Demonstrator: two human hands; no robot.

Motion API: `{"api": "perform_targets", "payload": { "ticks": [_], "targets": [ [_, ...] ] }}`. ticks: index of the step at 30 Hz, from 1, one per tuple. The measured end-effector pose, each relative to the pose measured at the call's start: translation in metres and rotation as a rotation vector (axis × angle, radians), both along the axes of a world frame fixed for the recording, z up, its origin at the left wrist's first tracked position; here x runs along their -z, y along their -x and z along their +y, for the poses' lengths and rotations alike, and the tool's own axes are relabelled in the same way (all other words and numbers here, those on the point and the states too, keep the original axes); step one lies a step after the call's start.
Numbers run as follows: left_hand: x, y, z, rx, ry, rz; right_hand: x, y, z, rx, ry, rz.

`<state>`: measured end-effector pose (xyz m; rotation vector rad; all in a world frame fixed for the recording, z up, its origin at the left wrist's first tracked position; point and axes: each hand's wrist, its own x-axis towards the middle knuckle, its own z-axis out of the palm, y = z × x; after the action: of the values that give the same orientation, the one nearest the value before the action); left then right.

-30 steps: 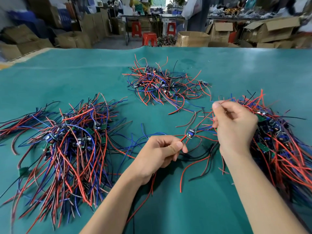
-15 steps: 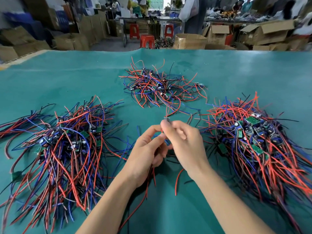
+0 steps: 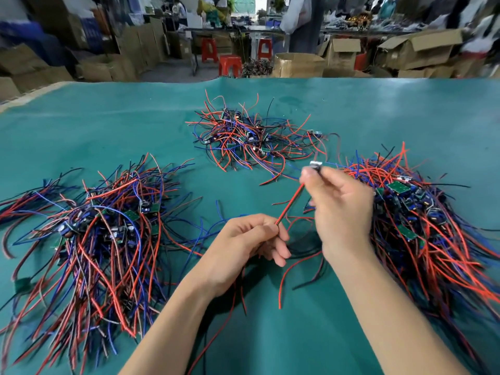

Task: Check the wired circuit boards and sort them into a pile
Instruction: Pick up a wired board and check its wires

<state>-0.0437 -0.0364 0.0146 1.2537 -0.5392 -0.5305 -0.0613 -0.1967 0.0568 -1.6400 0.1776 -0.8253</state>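
Observation:
Three piles of small circuit boards with red, blue and black wires lie on the green table (image 3: pixel 108 123): a big left pile (image 3: pixel 108 226), a smaller far pile (image 3: pixel 249 136) and a big right pile (image 3: pixel 422 212). My right hand (image 3: pixel 343 204) pinches one small circuit board (image 3: pixel 315 165) at its fingertips, raised above the table between the far and right piles. A red wire (image 3: pixel 290 204) runs taut from that board down to my left hand (image 3: pixel 251 239), which pinches it between thumb and fingers. More of its wires trail under both hands.
Loose red, blue and black wires lie on the cloth around my wrists. Beyond the table's far edge stand cardboard boxes (image 3: pixel 297 64), red stools (image 3: pixel 230 64) and other work tables with people.
My hands were together over the board; now the right hand has lifted the board up and to the right, and the left hand has slid down the red wire, stretching it.

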Motion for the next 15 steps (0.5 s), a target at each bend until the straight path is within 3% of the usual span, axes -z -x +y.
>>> {"api": "perform_targets", "payload": {
  "ticks": [4,7,10,13,15],
  "targets": [
    [0.004,-0.001,0.001,-0.056,-0.015,-0.02,-0.039,0.011,-0.029,0.113,-0.174,-0.14],
    [0.006,-0.002,-0.001,-0.091,0.028,0.048,-0.078,0.026,-0.065,0.059,-0.1,-0.102],
    [0.005,-0.003,-0.002,-0.106,0.031,0.086,-0.104,0.038,-0.11,0.145,0.232,0.212],
    [0.002,-0.001,-0.003,-0.128,0.023,0.107,-0.096,0.04,-0.138,0.369,0.872,0.749],
    [0.001,-0.001,-0.004,-0.147,0.014,0.114,-0.086,0.037,-0.13,0.406,1.145,0.862]
  ]
}}
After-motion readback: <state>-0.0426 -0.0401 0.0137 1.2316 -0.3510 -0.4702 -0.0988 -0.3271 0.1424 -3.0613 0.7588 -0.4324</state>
